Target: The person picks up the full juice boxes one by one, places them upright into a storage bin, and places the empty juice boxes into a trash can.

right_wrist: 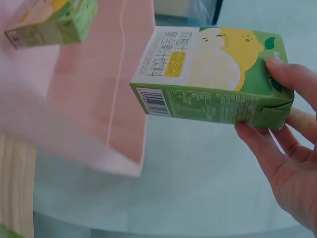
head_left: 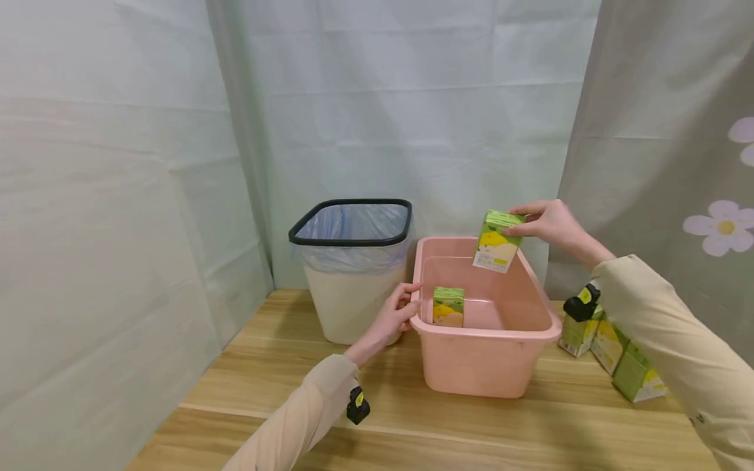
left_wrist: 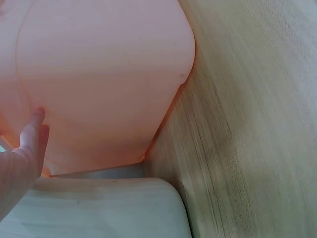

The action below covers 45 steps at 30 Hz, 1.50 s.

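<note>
My right hand pinches a green juice box by its top end, tilted above the pink plastic bin. Pears and yellow fruit are printed on that box, and the right wrist view shows its barcode side. A second juice box stands inside the bin near the left wall. At the bin's left rim, my left hand grips the edge. From the left wrist camera, the fingers touch the bin's outer wall; the rest of that hand is cut off.
A white trash can with a black rim and a clear bluish liner stands left of the bin. Several more juice boxes stand on the wooden table to the right, partly behind my right sleeve. Pale curtains hang behind.
</note>
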Available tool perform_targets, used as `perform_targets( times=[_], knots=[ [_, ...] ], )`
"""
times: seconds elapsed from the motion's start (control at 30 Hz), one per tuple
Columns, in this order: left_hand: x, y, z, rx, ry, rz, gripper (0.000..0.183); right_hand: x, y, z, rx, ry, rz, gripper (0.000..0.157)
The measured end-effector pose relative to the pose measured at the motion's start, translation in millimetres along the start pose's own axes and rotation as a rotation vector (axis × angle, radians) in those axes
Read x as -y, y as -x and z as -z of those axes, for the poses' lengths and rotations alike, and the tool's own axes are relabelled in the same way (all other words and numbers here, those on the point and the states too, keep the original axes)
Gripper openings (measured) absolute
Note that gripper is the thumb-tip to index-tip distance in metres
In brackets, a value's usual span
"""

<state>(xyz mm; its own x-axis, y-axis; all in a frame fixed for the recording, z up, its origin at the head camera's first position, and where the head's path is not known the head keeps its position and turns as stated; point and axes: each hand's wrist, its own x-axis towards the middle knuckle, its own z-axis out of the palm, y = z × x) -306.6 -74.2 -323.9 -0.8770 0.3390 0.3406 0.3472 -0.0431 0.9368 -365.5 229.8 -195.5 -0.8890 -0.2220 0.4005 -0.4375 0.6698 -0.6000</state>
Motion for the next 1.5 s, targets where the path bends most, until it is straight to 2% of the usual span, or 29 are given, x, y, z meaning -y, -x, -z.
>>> perform_targets(
  times=[0.07, 0.27, 0.47, 0.73, 0.9, 0.97, 1.13, 1.2, 1.33, 1.47, 1.5],
  knots=[
    [1.8, -1.3, 0.0, 0.003, 0.009, -0.011, 0.036, 1, -3, -8.1, -0.003, 0.003, 0.007, 0.057],
    [23.2, -12.4, 4.7, 0.007, 0.032, -0.019, 0.036, 3, -10, -34.7, -0.018, -0.011, 0.021, 0.048],
    [31.6, -14.8, 5.5, -0.011, 0.007, -0.041, 0.035, 0, -16, -58.0, -0.001, -0.043, -0.033, 0.044],
    [30.1, -13.5, 4.3, -0.011, 0.027, -0.059, 0.034, -8, -22, -75.6, 0.012, -0.08, -0.067, 0.04],
    [10.3, -6.0, 0.9, 0.007, 0.007, -0.037, 0.036, -18, -25, -83.5, 0.016, -0.087, -0.084, 0.04],
    [8.7, -5.9, 1.5, 0.021, 0.011, -0.033, 0.036, -20, -25, -85.5, 0.013, -0.09, -0.089, 0.041],
    [27.3, -13.7, 5.9, 0.014, 0.026, -0.033, 0.036, -23, -25, -87.6, 0.01, -0.079, -0.097, 0.04],
    [28.6, -14.1, 6.3, 0.005, 0.02, -0.038, 0.035, -24, -25, -88.2, 0.014, -0.076, -0.104, 0.039],
    [26.1, -13.7, 6.6, 0.002, 0.016, -0.045, 0.035, -26, -27, -89.5, 0.037, -0.089, -0.136, 0.036],
    [14.9, -9.7, 4.4, 0.019, 0.021, -0.041, 0.036, -28, -28, -90.0, 0.067, -0.111, -0.169, 0.035],
    [11.5, -8.4, 3.6, 0.023, 0.021, -0.037, 0.036, -41, -34, -92.7, 0.073, -0.136, -0.146, 0.034]
  ],
)
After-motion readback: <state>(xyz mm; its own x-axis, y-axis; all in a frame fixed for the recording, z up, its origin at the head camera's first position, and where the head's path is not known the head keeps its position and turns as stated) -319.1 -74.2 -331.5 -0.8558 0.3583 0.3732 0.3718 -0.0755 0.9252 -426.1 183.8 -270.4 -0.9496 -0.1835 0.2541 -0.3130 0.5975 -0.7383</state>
